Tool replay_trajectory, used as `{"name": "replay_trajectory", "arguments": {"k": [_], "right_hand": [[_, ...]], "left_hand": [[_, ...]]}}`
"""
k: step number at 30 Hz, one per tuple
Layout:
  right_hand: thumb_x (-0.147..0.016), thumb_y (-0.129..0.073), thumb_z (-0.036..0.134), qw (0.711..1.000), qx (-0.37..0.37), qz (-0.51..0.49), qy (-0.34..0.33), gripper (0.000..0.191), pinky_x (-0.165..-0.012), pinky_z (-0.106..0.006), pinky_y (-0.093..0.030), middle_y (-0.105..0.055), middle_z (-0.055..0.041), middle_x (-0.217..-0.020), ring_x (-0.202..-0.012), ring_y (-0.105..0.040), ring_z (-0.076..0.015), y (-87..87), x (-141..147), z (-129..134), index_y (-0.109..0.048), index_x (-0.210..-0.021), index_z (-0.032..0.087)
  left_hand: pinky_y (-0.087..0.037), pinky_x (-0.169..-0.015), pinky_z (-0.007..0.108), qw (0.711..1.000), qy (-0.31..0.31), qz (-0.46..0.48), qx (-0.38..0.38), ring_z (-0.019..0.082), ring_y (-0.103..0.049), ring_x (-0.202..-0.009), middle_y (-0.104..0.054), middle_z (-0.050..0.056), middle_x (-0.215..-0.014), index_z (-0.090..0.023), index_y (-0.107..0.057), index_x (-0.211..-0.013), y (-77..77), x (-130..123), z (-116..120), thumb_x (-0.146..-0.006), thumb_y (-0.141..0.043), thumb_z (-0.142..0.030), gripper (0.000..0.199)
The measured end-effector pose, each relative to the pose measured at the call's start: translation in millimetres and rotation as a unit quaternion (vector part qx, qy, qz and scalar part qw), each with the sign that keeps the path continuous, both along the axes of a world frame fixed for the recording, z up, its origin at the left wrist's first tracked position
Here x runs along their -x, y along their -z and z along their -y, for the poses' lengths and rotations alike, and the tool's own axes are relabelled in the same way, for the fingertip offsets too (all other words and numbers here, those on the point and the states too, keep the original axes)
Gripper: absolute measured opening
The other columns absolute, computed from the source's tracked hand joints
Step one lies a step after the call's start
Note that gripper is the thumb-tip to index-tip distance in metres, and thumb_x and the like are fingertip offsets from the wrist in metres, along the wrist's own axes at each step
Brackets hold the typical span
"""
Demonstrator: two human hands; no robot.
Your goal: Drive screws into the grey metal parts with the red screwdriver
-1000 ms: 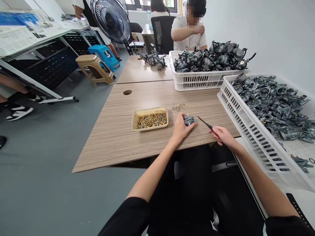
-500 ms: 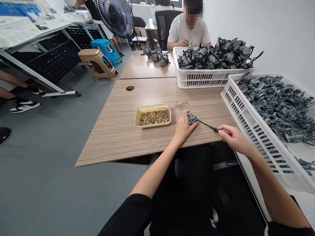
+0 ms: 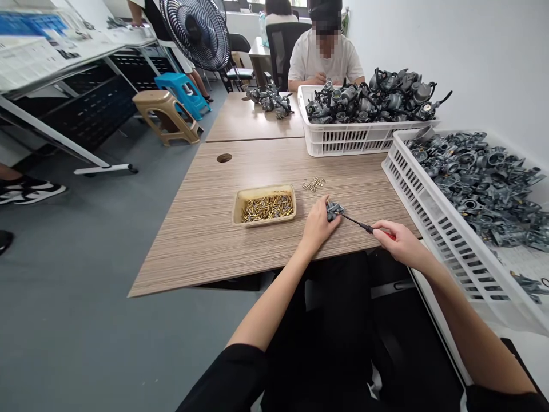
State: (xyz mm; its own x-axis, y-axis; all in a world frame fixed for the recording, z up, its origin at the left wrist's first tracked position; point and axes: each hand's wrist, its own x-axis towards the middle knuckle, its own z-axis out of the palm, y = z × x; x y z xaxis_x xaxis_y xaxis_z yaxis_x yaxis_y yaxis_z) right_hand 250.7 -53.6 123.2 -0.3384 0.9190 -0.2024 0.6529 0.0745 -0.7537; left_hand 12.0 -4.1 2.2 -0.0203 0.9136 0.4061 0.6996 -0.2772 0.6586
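Note:
My left hand grips a small grey metal part on the wooden table. In my right hand is a screwdriver with a red and black handle, its shaft pointing left and its tip at the metal part. A cream tray full of small brass pieces stands left of my left hand. Beyond the metal part lies a small loose pile of brass pieces.
A white crate of grey metal parts stands at the right. Another white crate with dark assemblies is at the back, near a seated person. More assemblies lie at the back left. A fan and stools stand beyond the table.
The whole view has shifted slightly. The screwdriver tip sits a little lower against the metal part. Both hands keep their holds.

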Motion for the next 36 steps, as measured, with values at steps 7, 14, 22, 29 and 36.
{"name": "replay_trajectory", "arguments": {"k": [7, 14, 22, 29, 36], "right_hand": [[-0.098, -0.052, 0.051, 1.000, -0.022, 0.011, -0.014, 0.034, -0.051, -0.028, -0.029, -0.048, 0.0037, -0.062, -0.055, -0.041, -0.0138, 4.5, 1.0, -1.6, -0.068, -0.098, 0.021], [-0.098, -0.052, 0.051, 0.999, -0.022, 0.011, -0.024, 0.035, -0.050, -0.027, -0.028, -0.050, 0.0030, -0.063, -0.054, -0.040, -0.0135, 0.8, 2.8, 0.0, -0.069, -0.097, 0.021], [-0.098, -0.051, 0.054, 1.000, -0.002, 0.009, -0.017, 0.036, -0.046, -0.027, -0.027, -0.043, 0.0063, -0.057, -0.046, -0.037, -0.0123, -1.3, 2.3, 1.0, -0.068, -0.101, 0.022], [-0.097, -0.051, 0.053, 1.000, -0.016, 0.012, -0.007, 0.036, -0.048, -0.028, -0.027, -0.045, 0.0055, -0.058, -0.048, -0.039, -0.0130, 1.5, 1.2, 0.4, -0.067, -0.101, 0.021], [-0.098, -0.050, 0.051, 0.998, -0.046, 0.039, -0.013, 0.034, -0.055, -0.030, -0.033, -0.056, 0.0022, -0.064, -0.057, -0.048, -0.0162, 1.7, 2.7, -0.1, -0.067, -0.098, 0.022]], "left_hand": [[-0.048, -0.113, 0.045, 1.000, 0.002, 0.001, 0.002, 0.032, -0.060, -0.132, -0.064, 0.016, -0.138, -0.016, -0.045, -0.144, -4.0, -0.1, 1.7, -0.093, -0.068, -0.033, 0.059], [-0.049, -0.109, 0.046, 1.000, 0.002, 0.008, 0.005, 0.032, -0.061, -0.129, -0.064, 0.015, -0.135, -0.020, -0.046, -0.143, -4.6, 0.0, 2.2, -0.093, -0.070, -0.039, 0.059], [-0.049, -0.109, 0.045, 1.000, -0.001, 0.012, 0.015, 0.032, -0.061, -0.128, -0.065, 0.015, -0.134, -0.020, -0.047, -0.142, -5.8, -0.1, 2.8, -0.092, -0.071, -0.037, 0.058], [-0.049, -0.109, 0.046, 1.000, -0.001, 0.012, 0.016, 0.032, -0.061, -0.128, -0.065, 0.015, -0.134, -0.019, -0.047, -0.142, -7.4, -0.7, 3.8, -0.091, -0.070, -0.033, 0.058], [-0.050, -0.106, 0.045, 1.000, 0.003, 0.020, 0.019, 0.032, -0.063, -0.124, -0.067, 0.013, -0.130, -0.021, -0.049, -0.138, -8.4, 1.2, 3.6, -0.090, -0.072, -0.033, 0.054]]}}
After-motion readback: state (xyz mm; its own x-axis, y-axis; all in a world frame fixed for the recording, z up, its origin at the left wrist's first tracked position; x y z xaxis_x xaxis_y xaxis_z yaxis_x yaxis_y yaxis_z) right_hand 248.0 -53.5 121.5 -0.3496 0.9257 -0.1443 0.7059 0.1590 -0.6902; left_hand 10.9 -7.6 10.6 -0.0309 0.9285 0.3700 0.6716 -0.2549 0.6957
